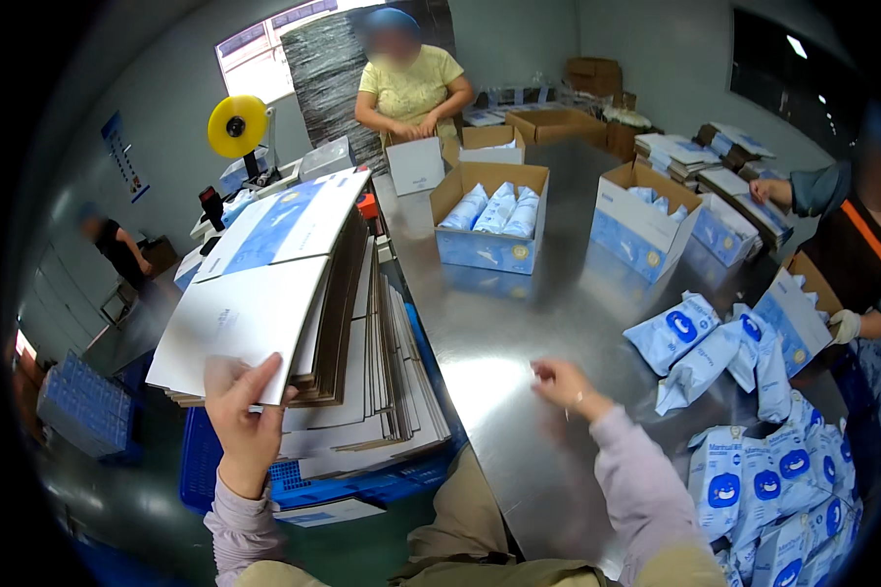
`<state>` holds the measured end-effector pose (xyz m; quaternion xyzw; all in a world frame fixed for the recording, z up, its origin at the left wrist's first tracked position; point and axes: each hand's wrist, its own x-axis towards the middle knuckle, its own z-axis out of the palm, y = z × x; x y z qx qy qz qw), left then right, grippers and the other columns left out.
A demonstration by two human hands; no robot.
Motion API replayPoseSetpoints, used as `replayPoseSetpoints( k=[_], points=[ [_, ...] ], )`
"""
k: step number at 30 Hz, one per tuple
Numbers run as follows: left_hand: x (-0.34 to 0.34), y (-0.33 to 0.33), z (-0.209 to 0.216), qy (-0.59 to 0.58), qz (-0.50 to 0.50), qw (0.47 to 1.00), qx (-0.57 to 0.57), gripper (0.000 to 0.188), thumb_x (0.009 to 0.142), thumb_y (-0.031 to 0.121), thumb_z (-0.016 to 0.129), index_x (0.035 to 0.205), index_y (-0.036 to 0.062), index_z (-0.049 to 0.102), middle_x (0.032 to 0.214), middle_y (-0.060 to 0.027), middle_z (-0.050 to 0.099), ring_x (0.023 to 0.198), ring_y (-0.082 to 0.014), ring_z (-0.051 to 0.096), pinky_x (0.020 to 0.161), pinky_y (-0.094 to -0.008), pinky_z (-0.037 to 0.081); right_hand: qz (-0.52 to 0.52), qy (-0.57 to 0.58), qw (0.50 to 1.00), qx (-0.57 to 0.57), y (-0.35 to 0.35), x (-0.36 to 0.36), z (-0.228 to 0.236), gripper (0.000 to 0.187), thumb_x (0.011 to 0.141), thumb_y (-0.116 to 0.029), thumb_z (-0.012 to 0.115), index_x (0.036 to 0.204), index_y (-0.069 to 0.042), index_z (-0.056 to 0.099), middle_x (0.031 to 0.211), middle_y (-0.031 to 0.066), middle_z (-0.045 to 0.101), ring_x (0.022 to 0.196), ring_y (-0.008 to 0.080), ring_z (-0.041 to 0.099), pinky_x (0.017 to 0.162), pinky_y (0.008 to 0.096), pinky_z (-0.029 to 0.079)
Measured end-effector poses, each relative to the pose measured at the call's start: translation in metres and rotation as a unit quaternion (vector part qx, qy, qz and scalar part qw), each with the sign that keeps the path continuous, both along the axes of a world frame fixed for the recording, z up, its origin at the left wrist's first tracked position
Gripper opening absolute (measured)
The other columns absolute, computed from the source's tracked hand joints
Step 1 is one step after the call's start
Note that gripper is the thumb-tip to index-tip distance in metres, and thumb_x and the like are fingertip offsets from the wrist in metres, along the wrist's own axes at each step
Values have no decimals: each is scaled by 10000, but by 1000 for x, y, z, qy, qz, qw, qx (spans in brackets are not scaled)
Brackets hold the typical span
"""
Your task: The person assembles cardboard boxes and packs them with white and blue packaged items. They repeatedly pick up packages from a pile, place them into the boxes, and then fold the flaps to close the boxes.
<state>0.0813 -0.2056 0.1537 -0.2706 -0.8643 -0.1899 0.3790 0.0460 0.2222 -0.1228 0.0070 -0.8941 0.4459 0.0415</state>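
Note:
My left hand point(243, 411) grips the near corner of a flat folded carton point(235, 318), white with a blue panel, thumb on top and fingers below. That carton lies tilted on a tall pile of flat cartons point(392, 367), left of the steel table point(489, 382). Over the table, my right hand point(565, 388) holds nothing visible, its fingers loosely bent and a little apart. Beyond it stands an open carton point(489, 249) with several pale blue pouches point(496, 207) inside. Another open carton point(641, 223) with pouches stands to its right.
Loose blue-and-white pouches point(675, 333) lie on the table's right side, above a heap of more pouches point(764, 479). A co-worker point(411, 88) handles a white carton point(416, 164) at the far end. Another person point(857, 225) at right holds a carton point(791, 318). A yellow tape roll point(237, 125) stands far left.

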Motion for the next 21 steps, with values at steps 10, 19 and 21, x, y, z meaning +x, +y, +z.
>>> replayPoseSetpoints(
  k=[10,19,21],
  points=[
    [97,82,86,30,-425,865,264,413,844,469,648,873,57,625,821,-81,441,764,-184,504,651,-285,449,-231,526,745,-339,110,207,247,693,919,-577,451,1426,-119,332,1423,116,417,1342,239,342,1068,411,270],
    [11,138,-65,-329,-504,660,451,230,901,197,538,765,11,549,805,-26,511,741,-111,458,713,-224,338,-445,297,794,-289,100,276,187,419,766,-359,768,1006,-57,602,967,24,606,866,105,545,765,246,430],
    [2,128,-88,-434,-391,665,466,214,879,198,539,756,24,558,757,-19,523,705,-108,469,680,-233,353,-399,264,819,-317,75,268,175,353,767,-302,766,964,-63,597,922,4,595,847,94,530,754,236,419]
  ],
)
